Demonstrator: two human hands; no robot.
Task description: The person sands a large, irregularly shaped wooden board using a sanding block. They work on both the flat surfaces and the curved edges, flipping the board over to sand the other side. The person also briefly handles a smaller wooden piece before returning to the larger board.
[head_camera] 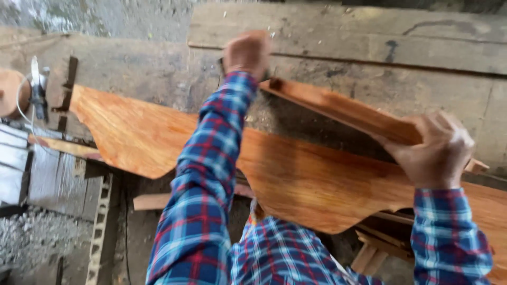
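Plaid sleeve, blue-red-white check, nearest the lens, runs up from the lower edge to the left hand. Left hand: fingers curled shut at the far end of the strip; what sits under the palm is blurred, cannot tell. Right hand: fingers wrapped closed over the near end of the strip, thumb side toward the camera.

Strip: narrow orange-brown wood, smooth planed face, straight edges, running diagonally from upper centre down to the right, held above the board.

Board: wide, same reddish-orange wood, visible grain, curved cut outline with a scooped lower edge; lies on the counter, left to right.

Counter: grey weathered planks, rough, dusty, with sawdust near the left hand.

Far left: a round wooden disc and a metal tool with wire. Offcuts lie below the board.
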